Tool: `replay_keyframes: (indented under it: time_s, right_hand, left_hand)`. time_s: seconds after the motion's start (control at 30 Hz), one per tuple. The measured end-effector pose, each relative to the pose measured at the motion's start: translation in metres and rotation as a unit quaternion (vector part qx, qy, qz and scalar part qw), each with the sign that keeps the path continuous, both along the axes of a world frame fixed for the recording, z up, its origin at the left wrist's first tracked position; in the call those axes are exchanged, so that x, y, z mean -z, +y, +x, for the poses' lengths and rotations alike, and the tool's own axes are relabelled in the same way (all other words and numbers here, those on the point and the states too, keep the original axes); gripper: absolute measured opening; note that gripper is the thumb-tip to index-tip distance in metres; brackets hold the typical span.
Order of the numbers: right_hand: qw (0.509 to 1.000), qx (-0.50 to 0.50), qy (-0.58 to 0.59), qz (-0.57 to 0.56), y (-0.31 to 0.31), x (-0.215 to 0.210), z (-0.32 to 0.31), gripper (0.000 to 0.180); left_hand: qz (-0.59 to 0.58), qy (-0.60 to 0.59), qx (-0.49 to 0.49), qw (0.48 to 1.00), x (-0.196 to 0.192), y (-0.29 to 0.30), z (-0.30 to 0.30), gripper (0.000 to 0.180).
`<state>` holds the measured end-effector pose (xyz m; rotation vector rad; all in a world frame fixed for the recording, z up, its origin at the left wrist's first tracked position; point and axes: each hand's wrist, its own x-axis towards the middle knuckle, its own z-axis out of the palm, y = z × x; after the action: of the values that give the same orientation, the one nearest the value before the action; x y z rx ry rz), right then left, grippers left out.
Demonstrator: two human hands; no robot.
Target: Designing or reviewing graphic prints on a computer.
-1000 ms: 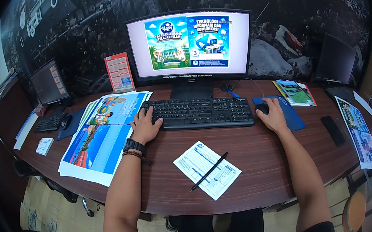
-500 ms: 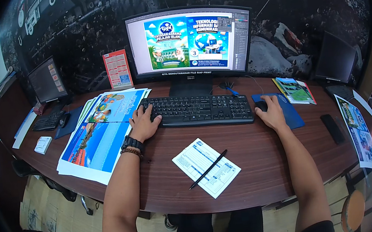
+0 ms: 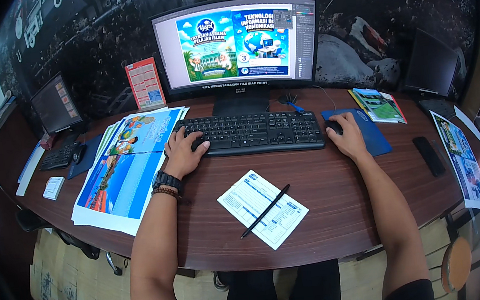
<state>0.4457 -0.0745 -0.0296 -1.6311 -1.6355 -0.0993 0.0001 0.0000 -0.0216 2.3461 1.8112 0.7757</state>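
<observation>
My left hand (image 3: 182, 152) rests at the left end of a black keyboard (image 3: 250, 132), fingers spread over its keys. A dark watch (image 3: 167, 182) and a beaded bracelet (image 3: 166, 191) are on that wrist. My right hand (image 3: 348, 137) curves over a black computer mouse (image 3: 334, 128) on a blue mouse pad (image 3: 374, 139); the palm hides part of the mouse. Behind the keyboard, a curved monitor (image 3: 307, 53) displays two colourful cover designs side by side in an editing window. Between my forearms lie a printed form pad (image 3: 247, 192) and, slanting across it, a black pen (image 3: 266, 210).
Printed colour sheets (image 3: 128, 180) lie under my left wrist's side of the desk (image 3: 216, 253). A red desk calendar (image 3: 145, 84) stands beside the monitor. Leaflets (image 3: 378, 106), a black phone-like object (image 3: 428, 156) and a hanging print (image 3: 460, 160) are rightward. A stool (image 3: 456, 263) is below.
The whole view has shifted slightly, so the desk things sit a little higher and further left. My left hand stays on the keyboard and my right on the mouse.
</observation>
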Motion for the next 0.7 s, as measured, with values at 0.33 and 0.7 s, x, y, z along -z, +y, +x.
replay_keyframes:
  time_s: [0.33, 0.7]
  right_hand:
    - [1.0, 0.005, -0.012, -0.001, 0.0025, -0.0014, 0.0002, 0.037]
    - [1.0, 0.0, -0.018, -0.003, 0.0014, -0.0011, -0.0003, 0.036]
  left_hand:
    - [-0.022, 0.012, -0.023, 0.999, -0.0014, 0.0019, 0.0014, 0.054]
    - [-0.039, 0.011, -0.019, 0.999, -0.0031, -0.0001, 0.0016, 0.055]
